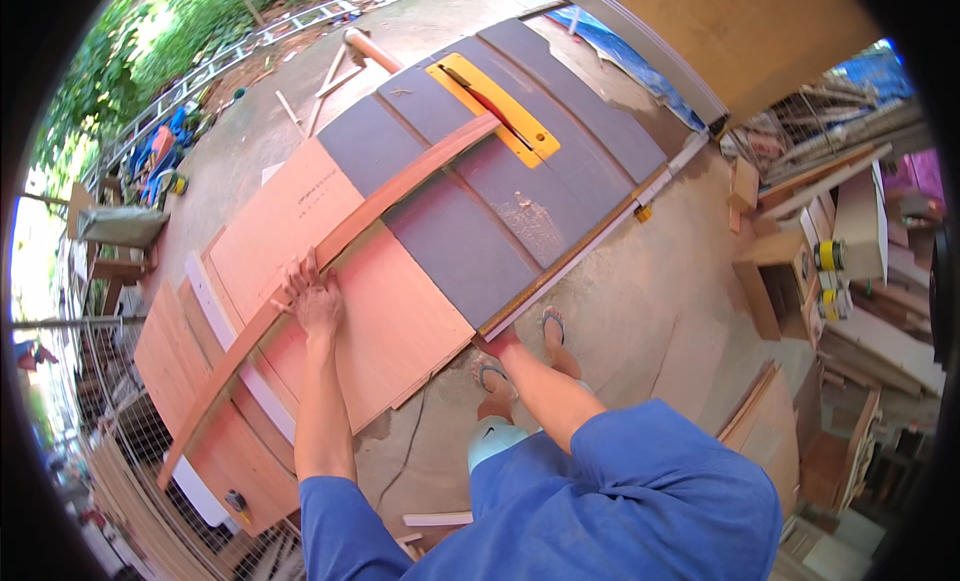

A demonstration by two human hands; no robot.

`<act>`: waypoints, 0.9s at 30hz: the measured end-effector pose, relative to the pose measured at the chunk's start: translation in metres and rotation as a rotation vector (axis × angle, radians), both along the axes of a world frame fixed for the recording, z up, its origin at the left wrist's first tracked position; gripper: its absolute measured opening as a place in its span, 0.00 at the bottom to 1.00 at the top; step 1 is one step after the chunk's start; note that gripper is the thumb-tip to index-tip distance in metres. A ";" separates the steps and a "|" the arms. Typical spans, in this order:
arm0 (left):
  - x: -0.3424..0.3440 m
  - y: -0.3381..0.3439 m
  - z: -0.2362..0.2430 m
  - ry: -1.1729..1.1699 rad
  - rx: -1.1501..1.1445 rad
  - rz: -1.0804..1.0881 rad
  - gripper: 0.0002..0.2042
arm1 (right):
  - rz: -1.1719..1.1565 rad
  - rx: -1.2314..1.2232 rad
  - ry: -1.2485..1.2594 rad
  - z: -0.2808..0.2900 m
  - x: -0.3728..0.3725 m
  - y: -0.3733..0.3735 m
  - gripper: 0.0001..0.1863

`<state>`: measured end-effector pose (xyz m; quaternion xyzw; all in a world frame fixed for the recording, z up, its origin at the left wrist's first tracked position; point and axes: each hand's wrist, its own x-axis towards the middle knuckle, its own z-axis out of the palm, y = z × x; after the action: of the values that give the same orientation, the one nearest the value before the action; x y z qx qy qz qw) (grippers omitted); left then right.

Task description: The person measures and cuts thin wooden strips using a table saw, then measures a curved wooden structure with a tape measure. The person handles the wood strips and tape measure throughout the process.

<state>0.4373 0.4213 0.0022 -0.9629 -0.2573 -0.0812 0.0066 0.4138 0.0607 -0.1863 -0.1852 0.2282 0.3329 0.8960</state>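
A long, narrow strip of reddish wood [228, 369] lies slantwise across pale plywood panels and a grey table saw top [450, 236]. My left hand [316, 303] is on the strip near its middle, its bent fingers spread over the far edge. The strip's far end rests over the yellow insert plate [537, 146], beside the dark blade slot. My right hand [497, 343] reaches down to the near corner of the saw table. Its fingers are hidden by the table edge, so what they touch cannot be seen.
A plywood sheet [418, 311] adjoins the saw's left side. The rail [590, 243] runs along its near edge. Stacked wood offcuts and an open box [775, 281] stand at right. A cable [408, 446] trails over the floor near my sandalled feet. A ladder [215, 66] lies far left.
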 end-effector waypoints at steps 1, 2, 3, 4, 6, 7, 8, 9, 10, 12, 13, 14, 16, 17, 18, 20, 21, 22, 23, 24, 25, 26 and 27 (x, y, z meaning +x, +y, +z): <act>0.001 0.001 0.001 0.005 -0.008 0.003 0.34 | -0.053 0.049 0.093 -0.020 -0.001 0.006 0.28; 0.001 0.002 0.000 0.015 -0.022 0.009 0.33 | -0.103 0.094 0.188 -0.033 -0.002 0.010 0.28; -0.002 0.004 -0.002 0.004 -0.022 0.015 0.33 | -0.144 0.144 0.281 -0.036 0.000 0.018 0.28; -0.004 0.005 -0.003 -0.008 -0.024 0.021 0.33 | -0.157 0.131 0.245 -0.037 -0.003 0.023 0.28; -0.006 0.004 -0.003 -0.016 -0.036 0.048 0.32 | -0.172 0.099 0.168 -0.035 -0.007 0.030 0.29; -0.005 0.003 -0.004 -0.018 -0.033 0.049 0.32 | -0.191 0.092 0.150 -0.033 -0.007 0.033 0.29; -0.005 0.001 -0.001 -0.019 -0.026 0.048 0.32 | -0.210 0.091 0.144 -0.032 -0.007 0.036 0.28; -0.003 0.000 0.000 -0.018 -0.020 0.047 0.32 | -0.229 0.089 0.141 -0.032 -0.004 0.040 0.28; 0.000 -0.001 0.002 -0.034 -0.039 0.054 0.31 | -0.245 0.087 0.139 -0.032 0.002 0.044 0.28; 0.001 -0.004 0.003 -0.044 -0.033 0.043 0.31 | -0.268 0.079 0.137 -0.035 0.010 0.046 0.27; 0.002 -0.005 0.003 -0.049 -0.030 0.038 0.31 | -0.277 0.073 0.138 -0.036 0.013 0.046 0.26; 0.002 -0.005 0.003 -0.053 -0.027 0.033 0.31 | -0.282 0.071 0.136 -0.037 0.017 0.046 0.26; 0.002 -0.006 0.003 -0.060 -0.023 0.022 0.31 | -0.293 0.062 0.136 -0.039 0.018 0.045 0.25; 0.002 -0.005 0.002 -0.058 -0.018 0.022 0.31 | -0.295 0.060 0.134 -0.039 0.019 0.046 0.25; 0.001 -0.005 0.001 -0.055 -0.013 0.022 0.31 | -0.300 0.056 0.131 -0.040 0.021 0.046 0.25; 0.001 -0.005 0.000 -0.052 -0.009 0.027 0.31 | -0.315 0.054 0.129 -0.041 0.022 0.046 0.24; 0.001 -0.005 0.000 -0.051 -0.010 0.032 0.31 | -0.326 0.050 0.124 -0.042 0.024 0.045 0.24; 0.001 -0.005 0.000 -0.050 -0.010 0.037 0.31 | -0.329 0.047 0.120 -0.043 0.026 0.045 0.23; 0.001 -0.006 0.000 -0.051 -0.014 0.036 0.31 | -0.335 0.040 0.115 -0.045 0.027 0.043 0.23; 0.002 -0.007 0.001 -0.052 -0.018 0.035 0.30 | -0.340 0.036 0.113 -0.046 0.029 0.042 0.23; 0.002 -0.007 0.002 -0.053 -0.023 0.034 0.30 | -0.348 0.031 0.112 -0.047 0.029 0.043 0.22; 0.002 -0.007 0.002 -0.054 -0.011 0.030 0.30 | -0.350 0.025 0.109 -0.047 0.030 0.042 0.22; 0.002 -0.007 0.002 -0.056 0.000 0.025 0.30 | -0.349 0.014 0.103 -0.047 0.030 0.040 0.22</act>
<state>0.4392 0.4148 0.0038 -0.9569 -0.2696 -0.1079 0.0006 0.4440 0.1006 -0.2335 -0.1191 0.2999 0.1829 0.9287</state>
